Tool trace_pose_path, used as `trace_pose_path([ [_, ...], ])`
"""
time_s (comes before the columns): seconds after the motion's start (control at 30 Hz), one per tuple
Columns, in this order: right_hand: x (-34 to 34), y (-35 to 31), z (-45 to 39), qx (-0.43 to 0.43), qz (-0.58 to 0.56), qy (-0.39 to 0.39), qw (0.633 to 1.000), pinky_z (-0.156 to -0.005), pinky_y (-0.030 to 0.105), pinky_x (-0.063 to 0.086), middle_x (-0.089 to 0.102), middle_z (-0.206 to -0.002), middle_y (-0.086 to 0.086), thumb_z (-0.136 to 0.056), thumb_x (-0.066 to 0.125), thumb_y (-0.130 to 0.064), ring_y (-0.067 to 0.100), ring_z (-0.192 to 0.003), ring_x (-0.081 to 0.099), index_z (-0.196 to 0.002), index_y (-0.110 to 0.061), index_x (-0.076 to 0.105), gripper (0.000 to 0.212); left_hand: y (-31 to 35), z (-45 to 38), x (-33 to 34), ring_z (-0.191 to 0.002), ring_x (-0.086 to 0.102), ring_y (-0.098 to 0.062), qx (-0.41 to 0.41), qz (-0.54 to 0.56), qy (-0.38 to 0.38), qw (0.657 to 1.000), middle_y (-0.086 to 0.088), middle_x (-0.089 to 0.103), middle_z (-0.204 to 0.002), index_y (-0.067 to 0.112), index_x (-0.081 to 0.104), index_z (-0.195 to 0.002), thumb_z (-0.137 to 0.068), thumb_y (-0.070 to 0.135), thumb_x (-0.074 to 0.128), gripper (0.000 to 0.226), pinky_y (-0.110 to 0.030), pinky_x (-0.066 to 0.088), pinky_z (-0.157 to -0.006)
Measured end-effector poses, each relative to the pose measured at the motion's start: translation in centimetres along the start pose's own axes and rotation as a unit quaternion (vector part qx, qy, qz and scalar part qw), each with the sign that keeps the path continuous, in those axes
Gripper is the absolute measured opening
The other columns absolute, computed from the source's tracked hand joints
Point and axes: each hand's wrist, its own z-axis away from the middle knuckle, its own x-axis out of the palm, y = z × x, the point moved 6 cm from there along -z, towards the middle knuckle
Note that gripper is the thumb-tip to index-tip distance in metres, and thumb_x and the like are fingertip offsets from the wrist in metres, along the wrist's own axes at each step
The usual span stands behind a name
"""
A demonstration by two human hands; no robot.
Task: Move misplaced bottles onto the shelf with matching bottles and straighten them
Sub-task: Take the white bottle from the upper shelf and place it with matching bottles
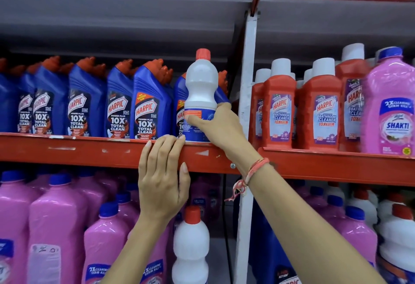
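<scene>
The location was a retail shop, specifically a household-cleaning aisle. Red metal shelves (125,151), joined by a white upright post (247,95), carried many identical units of packaged stock: blue toilet-cleaner bottles (148,102) faced forward in a row, red bathroom-cleaner bottles (278,111) in the adjacent bay, and pink floor-cleaner bottles (56,227) on the level below. Printed brand labels faced outward, as on a sales display.

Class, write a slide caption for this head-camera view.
Right hand grips a white bottle among blue Harpic bottles.
</scene>
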Motion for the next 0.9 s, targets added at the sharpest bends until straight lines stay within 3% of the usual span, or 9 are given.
trace_pose_path([
  [0.2,-0.5,-0.4,0.3,-0.023,-0.016,0.052,0.998,-0.086,0.039,0.052,0.061,-0.119,0.012,-0.079,0.071,-0.043,0.027,-0.108,0.061,-0.119,-0.001,0.047,0.062,0.0,0.0,-0.1,-0.133,0.043,-0.026,0.003,-0.006,-0.014,1.0,-0.014,0.057,-0.136,0.007,0.049,-0.138,-0.1,0.026,0.027,0.047,-0.043,0.024,-0.121],
  [0.4,-1.8,-1.7,0.8,-0.058,-0.079,0.113,0.989,-0.093,0.044,0.052,0.06,-0.125,0.009,-0.078,0.073,-0.04,0.025,-0.115,0.059,-0.129,-0.007,0.044,0.068,0.0,0.0,-0.2,-0.137,0.04,-0.026,0.003,-0.011,-0.038,0.999,-0.015,0.054,-0.14,0.006,0.047,-0.14,-0.1,0.026,0.029,0.048,-0.043,0.021,-0.123],
  [0.73,-7.8,-1.2,3.5,-0.077,-0.118,0.116,0.983,-0.089,0.038,0.057,0.067,-0.118,0.0,-0.071,0.078,-0.047,0.015,-0.106,0.065,-0.125,-0.014,0.05,0.069,2.2,0.1,-1.8,-0.145,0.033,-0.027,-0.045,-0.002,-0.083,0.995,-0.013,0.044,-0.151,0.005,0.041,-0.144,-0.102,0.037,0.029,0.054,-0.05,0.015,-0.124],
  [0.8,-9.2,0.0,4.8,-0.061,-0.137,0.116,0.982,-0.085,0.033,0.058,0.07,-0.113,-0.002,-0.07,0.08,-0.045,0.01,-0.1,0.068,-0.122,-0.014,0.055,0.066,3.7,0.5,-2.3,-0.146,0.031,-0.025,-0.038,-0.006,-0.095,0.995,-0.01,0.042,-0.153,0.006,0.04,-0.145,-0.102,0.038,0.028,0.055,-0.054,0.013,-0.123],
  [0.9,-12.0,1.9,6.7,-0.035,-0.184,0.104,0.977,-0.081,0.042,0.061,0.076,-0.099,-0.003,-0.067,0.082,-0.042,0.012,-0.091,0.073,-0.104,-0.017,0.067,0.047,6.5,1.7,-3.1,-0.148,0.027,-0.024,-0.026,0.013,-0.108,0.994,-0.009,0.037,-0.156,0.007,0.038,-0.146,-0.102,0.038,0.029,0.055,-0.055,0.011,-0.123],
])
